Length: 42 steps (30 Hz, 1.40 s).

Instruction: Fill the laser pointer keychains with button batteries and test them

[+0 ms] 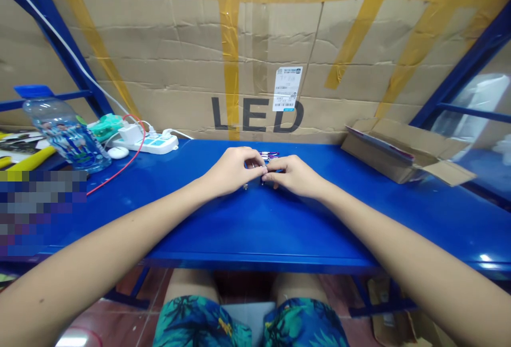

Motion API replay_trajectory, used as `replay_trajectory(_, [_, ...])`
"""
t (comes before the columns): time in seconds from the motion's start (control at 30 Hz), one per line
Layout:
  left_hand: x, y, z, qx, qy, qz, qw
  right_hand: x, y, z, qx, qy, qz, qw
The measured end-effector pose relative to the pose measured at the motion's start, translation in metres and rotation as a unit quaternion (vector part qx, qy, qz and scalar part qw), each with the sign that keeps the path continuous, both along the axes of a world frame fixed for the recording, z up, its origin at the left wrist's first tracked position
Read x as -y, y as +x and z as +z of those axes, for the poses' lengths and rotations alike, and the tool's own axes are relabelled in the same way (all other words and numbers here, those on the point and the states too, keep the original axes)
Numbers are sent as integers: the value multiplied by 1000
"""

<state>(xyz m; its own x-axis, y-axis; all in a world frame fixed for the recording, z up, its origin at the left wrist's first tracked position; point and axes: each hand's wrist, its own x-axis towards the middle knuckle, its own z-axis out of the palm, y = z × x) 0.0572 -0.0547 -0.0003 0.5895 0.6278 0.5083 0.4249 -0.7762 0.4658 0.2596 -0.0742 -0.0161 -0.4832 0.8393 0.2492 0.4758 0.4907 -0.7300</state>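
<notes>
In the head view I had both hands meeting over the middle of the blue table [263, 230], toward its far side. The left hand [235, 170] came in from the left with thumb and forefinger pinched; the right hand [295, 175] met it from the right, thumb and fingers likewise pinched. Their fingertips touched around a small dark piece [262, 181], mostly hidden from me, so I could not tell its shape. Just beyond the fingertips, on the table, I saw shiny purple-and-silver rods [270, 155]. A tiny bit [245, 187] lay just beside the left hand, on its near side.

To the far left I had a bottle [67, 134] with a blue cap, tilted in my view, and near it a white power strip [159, 145] with plugs in it. A red cable [138, 151] ran close by. At the right stood an open carton [379, 158], well apart from the hands. Behind everything rose taped cardboard [159, 59] marked "LED", with a white label [287, 89].
</notes>
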Motion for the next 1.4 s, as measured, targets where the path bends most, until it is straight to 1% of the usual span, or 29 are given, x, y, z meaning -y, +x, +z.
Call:
replay_trajectory(0.13, [-3,-4,4,45,-63,16,997,-2,-12,-1,13,76,-46,996])
replay_trajectory(0.23, [-9,-8,7,105,-69,53,991,-3,-21,4,43,134,-94,986])
replay_trajectory(0.3, [-15,-11,9,169,-72,70,980,-1,-28,7,76,145,-100,982])
replay_trajectory(0.37, [-20,-12,9,226,-89,64,968,2,-35,7,116,129,-60,983])
replay_trajectory(0.43, [-22,-12,8,267,-124,48,955,5,-41,5,151,116,6,982])
replay_trajectory(0.5, [-22,-10,7,288,-171,31,942,6,-44,1,169,130,51,976])
replay_trajectory(0.53, [-21,-9,6,291,-196,19,936,6,-44,0,171,135,63,974])
replay_trajectory(0.57, [-19,-8,5,289,-219,7,932,6,-41,-1,168,137,68,974])
replay_trajectory(0.63, [-16,-7,3,273,-254,-13,928,4,-32,0,145,136,50,979])
replay_trajectory(0.7, [-13,-5,0,254,-272,-20,928,3,-18,4,96,149,-3,984])
replay_trajectory(0.77, [-10,-2,-3,237,-280,-18,930,1,-3,9,11,155,-64,986])
replay_trajectory(0.87, [-3,3,-6,192,-270,-13,944,1,12,15,-87,144,-109,980])
replay_trajectory(0.93, [1,7,-8,152,-246,-15,957,3,15,17,-103,139,-108,979])
replay_trajectory(1.1, [9,9,-11,103,-191,-42,975,7,11,17,-52,142,-65,986])
replay_trajectory(1.2, [9,9,-12,111,-183,-44,976,9,10,16,-39,142,-58,987])
replay_trajectory(1.27, [8,8,-13,122,-202,-57,970,9,10,17,-37,138,-49,989])
replay_trajectory(1.33, [8,8,-13,113,-210,-63,969,8,10,16,-41,127,-40,990])
replay_trajectory(1.4, [10,8,-13,89,-183,-44,978,7,10,15,-47,110,-32,992])
